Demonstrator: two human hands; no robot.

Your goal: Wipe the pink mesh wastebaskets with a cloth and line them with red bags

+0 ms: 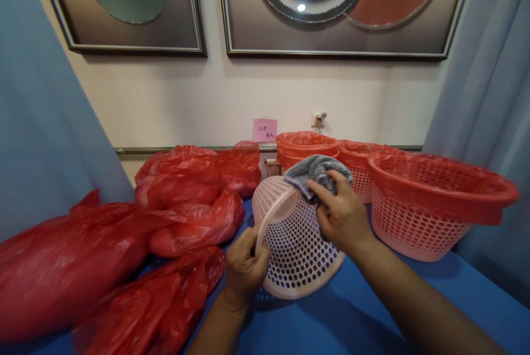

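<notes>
— On the blue worktop (pixel 372 311), anything in hand?

— Yes: pale basket (pixel 300 239), perforated, near the middle. Sits tilted, inner wall in sight. Resting or slightly raised: cannot tell.

— Left hand (pixel 246 264)?

— Grip closed on the near left part of the rim, thumb to the inside, fingers to the outside.

— Right hand (pixel 343 214)?

— Grip closed on a grey cloth (pixel 304 173), bunched, one finger laid along the folds. Held at the upper edge of the pale basket. Pressing or merely in front: cannot tell.

— To the left?

— Red bags (pixel 74 255), glossy thin plastic, bulging, crowded one against another from the front back toward the wall.

— To the right?

— Large pink basket (pixel 418 228). Stands upright, red plastic folded over the rim. Behind, more lined baskets (pixel 306 150), close to the wall.

— Higher up?

— Pink note (pixel 265 130), handwritten. Just right of that, a wall socket (pixel 317 120). Above, framed pictures (pixel 141 35), cut off at the top. Blue curtains (pixel 492 68) at both sides.
</notes>
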